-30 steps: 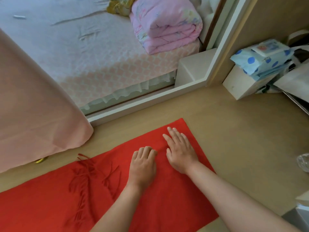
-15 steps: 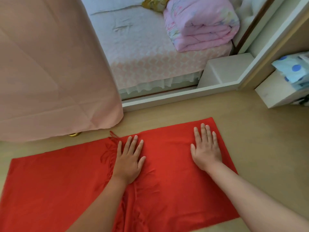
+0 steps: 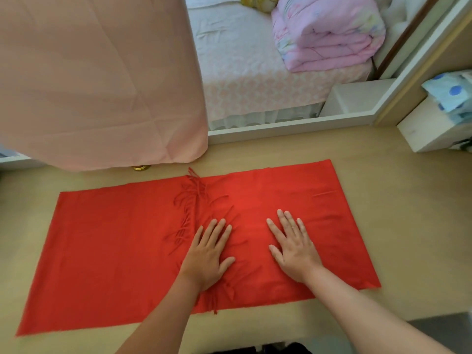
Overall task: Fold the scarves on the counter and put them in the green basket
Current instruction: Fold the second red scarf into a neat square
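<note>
A red scarf (image 3: 115,251) lies flat across the wooden counter (image 3: 408,226), folded over so that its fringe (image 3: 191,208) runs across the middle. My left hand (image 3: 208,254) presses palm down on the scarf just right of the fringe, fingers straight. My right hand (image 3: 293,246) lies flat on the folded right half, fingers spread. No green basket is in view.
A pink curtain (image 3: 102,80) hangs down to the counter's back edge at the left, with a small gold object (image 3: 141,168) under its hem. A white box (image 3: 434,129) with a blue-dotted pack (image 3: 449,93) stands at the right. Behind the counter is a bed with a folded pink quilt (image 3: 327,31).
The view has swung left, bringing the scarf's left half into sight. My hands slid apart over the scarf, then drew closer again and toward the near edge, staying flat.
</note>
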`<state>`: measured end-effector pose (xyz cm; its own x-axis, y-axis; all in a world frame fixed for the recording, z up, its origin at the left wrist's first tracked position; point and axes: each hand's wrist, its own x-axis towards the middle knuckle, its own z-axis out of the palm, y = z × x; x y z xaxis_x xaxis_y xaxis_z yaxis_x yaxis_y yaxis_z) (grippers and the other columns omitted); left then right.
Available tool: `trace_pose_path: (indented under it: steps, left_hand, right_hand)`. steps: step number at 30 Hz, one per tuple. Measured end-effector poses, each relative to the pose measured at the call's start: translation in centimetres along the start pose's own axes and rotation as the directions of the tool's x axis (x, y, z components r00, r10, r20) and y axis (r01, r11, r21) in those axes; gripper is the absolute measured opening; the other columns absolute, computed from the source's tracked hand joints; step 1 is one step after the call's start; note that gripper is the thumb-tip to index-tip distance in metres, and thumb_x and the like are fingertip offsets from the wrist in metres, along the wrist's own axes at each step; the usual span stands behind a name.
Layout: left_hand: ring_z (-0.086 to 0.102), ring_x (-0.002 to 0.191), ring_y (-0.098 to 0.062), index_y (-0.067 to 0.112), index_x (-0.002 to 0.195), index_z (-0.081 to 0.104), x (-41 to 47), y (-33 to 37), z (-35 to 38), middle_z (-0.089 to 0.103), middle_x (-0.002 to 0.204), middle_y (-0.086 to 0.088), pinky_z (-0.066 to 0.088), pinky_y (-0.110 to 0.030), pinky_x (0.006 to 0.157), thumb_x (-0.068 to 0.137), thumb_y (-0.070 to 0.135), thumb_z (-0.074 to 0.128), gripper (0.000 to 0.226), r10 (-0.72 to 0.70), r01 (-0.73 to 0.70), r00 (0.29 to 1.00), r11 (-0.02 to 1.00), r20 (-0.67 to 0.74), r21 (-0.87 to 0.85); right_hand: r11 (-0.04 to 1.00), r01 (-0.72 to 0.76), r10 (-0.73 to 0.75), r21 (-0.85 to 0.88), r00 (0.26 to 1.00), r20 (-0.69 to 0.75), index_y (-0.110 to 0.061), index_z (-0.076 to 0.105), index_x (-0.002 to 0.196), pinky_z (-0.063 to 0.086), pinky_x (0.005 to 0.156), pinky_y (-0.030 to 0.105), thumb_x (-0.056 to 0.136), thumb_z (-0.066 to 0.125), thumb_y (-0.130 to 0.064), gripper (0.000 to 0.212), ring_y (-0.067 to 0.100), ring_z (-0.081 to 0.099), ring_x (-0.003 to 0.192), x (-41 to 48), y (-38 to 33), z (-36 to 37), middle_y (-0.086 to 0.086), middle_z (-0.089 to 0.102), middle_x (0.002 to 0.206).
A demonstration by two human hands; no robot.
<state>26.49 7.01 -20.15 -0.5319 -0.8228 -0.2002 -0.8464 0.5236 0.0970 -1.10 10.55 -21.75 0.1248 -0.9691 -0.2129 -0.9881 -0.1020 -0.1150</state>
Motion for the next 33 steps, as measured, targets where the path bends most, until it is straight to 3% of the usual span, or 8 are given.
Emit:
trace_pose_path:
  steps: [4, 8, 11, 16, 19, 22, 26, 33]
  left_hand:
    - [0.007, 0.151, -0.021, 0.019, 0.156, 0.023, -1.1, 2.1, -1.4, 0.016, 0.163, -0.004, 0.010, -0.051, 0.120, 0.090, 0.056, 0.042, 0.078, -0.028, 0.026, 0.999, 0.998, -0.029, -0.058]
    - [0.005, 0.152, -0.022, 0.029, 0.157, 0.011, -2.4, 4.5, -0.6, 0.005, 0.165, -0.002, 0.009, -0.045, 0.118, 0.085, 0.067, 0.045, 0.088, 0.154, -0.152, 0.988, 0.987, 0.030, -0.047]
    - [0.006, 0.152, -0.025, 0.032, 0.157, 0.013, -3.7, 4.6, 0.4, 0.004, 0.165, -0.002, 0.008, -0.047, 0.117, 0.080, 0.073, 0.045, 0.092, 0.139, -0.138, 0.987, 0.990, 0.081, -0.017]
    - [0.040, 0.136, -0.026, 0.029, 0.135, 0.053, -1.3, 6.5, -1.8, 0.046, 0.146, -0.001, 0.026, -0.044, 0.111, 0.082, 0.063, 0.050, 0.063, 0.154, -0.154, 0.986, 0.988, -0.058, 0.012]
    - [0.054, 0.117, -0.025, 0.023, 0.122, 0.059, 4.4, 10.3, -4.3, 0.058, 0.124, 0.001, 0.044, -0.041, 0.095, 0.088, 0.049, 0.042, 0.046, 0.214, -0.215, 0.969, 0.977, -0.125, 0.002]
    - [0.055, 0.113, -0.024, 0.023, 0.126, 0.056, 10.5, 15.4, -6.8, 0.057, 0.123, 0.001, 0.045, -0.039, 0.092, 0.094, 0.039, 0.035, 0.041, 0.330, -0.333, 0.939, 0.943, -0.099, -0.013]
    - [0.050, 0.119, -0.024, 0.024, 0.136, 0.050, 16.8, 21.3, -8.7, 0.052, 0.134, 0.001, 0.040, -0.038, 0.094, 0.099, 0.023, 0.041, 0.038, 0.432, -0.432, 0.901, 0.902, -0.051, 0.009]
    - [0.046, 0.129, -0.022, 0.034, 0.152, 0.026, 23.7, 25.2, -7.9, 0.023, 0.158, 0.002, 0.049, -0.036, 0.090, 0.095, 0.005, 0.041, 0.066, 0.551, -0.588, 0.807, 0.780, 0.211, 0.215]
  right_hand:
    - [0.980, -0.197, 0.197, 0.001, 0.979, 0.052, -0.022, 0.021, 0.158, 0.008, 0.119, 0.048, 0.093, 0.031, -0.056, 0.074, 0.027, 0.010, 0.152, -3.2, 3.7, -0.7, 0.012, 0.012, 0.165]
    - [0.977, -0.211, 0.211, 0.003, 0.976, 0.063, -0.022, 0.020, 0.157, 0.005, 0.118, 0.047, 0.092, 0.033, -0.054, 0.073, 0.026, 0.010, 0.151, -5.8, 5.1, -1.0, 0.013, 0.014, 0.164]
    - [0.965, -0.259, 0.255, 0.026, 0.961, 0.104, -0.024, 0.021, 0.157, -0.001, 0.120, 0.043, 0.092, 0.030, -0.056, 0.073, 0.025, 0.008, 0.151, -8.1, 7.3, -0.6, 0.014, 0.016, 0.164]
    - [0.949, -0.301, 0.293, 0.092, 0.952, 0.089, -0.029, -0.003, 0.157, -0.008, 0.122, 0.041, 0.088, 0.004, -0.061, 0.076, 0.020, -0.011, 0.152, -11.1, 10.3, -0.9, 0.003, -0.015, 0.164]
    - [0.905, -0.369, 0.387, 0.212, 0.921, -0.051, -0.021, 0.031, 0.154, 0.022, 0.118, 0.047, 0.095, 0.028, -0.047, 0.064, 0.025, 0.024, 0.148, -11.4, 10.9, -2.3, 0.006, 0.022, 0.163]
    - [0.850, -0.474, 0.509, 0.230, 0.852, -0.125, -0.017, 0.045, 0.145, 0.038, 0.106, 0.044, 0.097, 0.047, -0.033, 0.051, 0.027, 0.048, 0.128, -11.2, 12.0, -3.1, 0.007, 0.049, 0.143]
    - [0.772, -0.589, 0.619, 0.240, 0.782, -0.069, -0.021, 0.052, 0.135, 0.042, 0.096, 0.040, 0.097, 0.050, -0.039, 0.043, 0.024, 0.055, 0.116, -11.2, 13.3, -3.8, 0.004, 0.058, 0.128]
    - [0.661, -0.636, 0.681, 0.398, 0.732, 0.039, -0.024, 0.061, 0.113, 0.042, 0.091, 0.033, 0.092, 0.058, -0.047, 0.032, 0.021, 0.059, 0.106, -11.3, 14.2, -3.9, -0.003, 0.062, 0.112]
